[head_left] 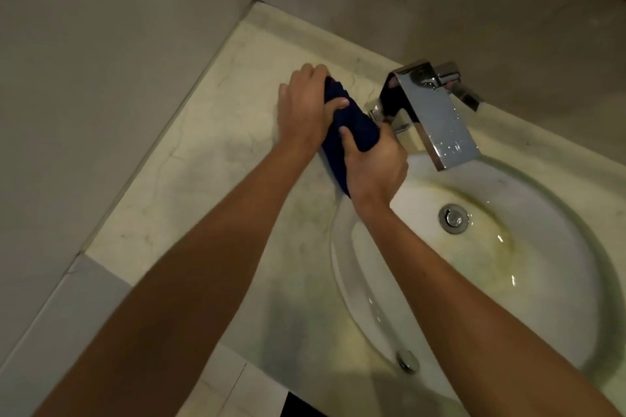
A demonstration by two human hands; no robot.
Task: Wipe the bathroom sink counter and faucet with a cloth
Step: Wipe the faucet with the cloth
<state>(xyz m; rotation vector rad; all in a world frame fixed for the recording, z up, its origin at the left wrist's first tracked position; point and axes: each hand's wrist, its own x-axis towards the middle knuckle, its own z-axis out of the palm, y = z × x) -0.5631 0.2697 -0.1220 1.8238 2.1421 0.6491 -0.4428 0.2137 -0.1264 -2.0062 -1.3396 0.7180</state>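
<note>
Gripping a dark navy cloth (342, 127) bunched into a thick roll, both hands work at about ten o'clock from the round white ceramic basin (528, 267), over the pale veined marble counter (210, 159). The left hand (305, 108) curls round the far end of the roll, thumb across the top, fingers tucked under at twelve o'clock; the right hand (374, 166) wraps the near end, its thumb lying along the fabric. With each hand closed on an opposite end, the hold looks like wringing or gathering the cloth into a firmer pad, though I cannot tell whether it is being twisted.

The cloth sits just beside the base of the angular chrome faucet (437, 112), at its nine o'clock, and seems to hang slightly above the counter rather than lie flat; contact is hidden by the hands. Staying close to the basin rim probably lets any drips fall into the bowl.

The faucet's flat spout juts toward five o'clock over the basin, with droplets on its top face, so it likely still needs wiping. A chrome drain (454, 217) lies in the basin, whose floor carries yellow-green staining.
</note>
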